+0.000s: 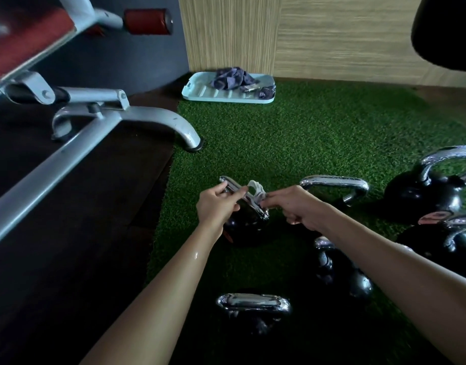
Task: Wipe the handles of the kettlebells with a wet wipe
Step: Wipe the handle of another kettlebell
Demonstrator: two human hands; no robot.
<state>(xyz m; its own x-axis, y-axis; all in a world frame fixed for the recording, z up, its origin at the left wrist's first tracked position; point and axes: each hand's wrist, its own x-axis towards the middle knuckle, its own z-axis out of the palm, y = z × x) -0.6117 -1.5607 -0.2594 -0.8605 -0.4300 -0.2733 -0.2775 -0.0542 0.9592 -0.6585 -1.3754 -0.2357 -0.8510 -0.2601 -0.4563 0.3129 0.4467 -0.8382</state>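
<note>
A black kettlebell [242, 227] with a chrome handle [233, 184] stands on the green turf in the middle of the view. My left hand [216, 206] grips the left part of that handle. A white wet wipe [256, 191] is looped over the handle, and my right hand [295, 206] pinches its right end beside the handle. Several more black kettlebells with chrome handles stand around: one behind my right hand [337, 185], one at the right [424, 196], one at the right edge [442, 246], one near the front [253, 306].
A grey metal bench frame [126, 119] with a red pad stands on the dark floor at the left, its foot touching the turf edge. At the back a pale blue tray [208, 92] holds crumpled purple cloths [233, 77]. Wooden wall panels stand behind.
</note>
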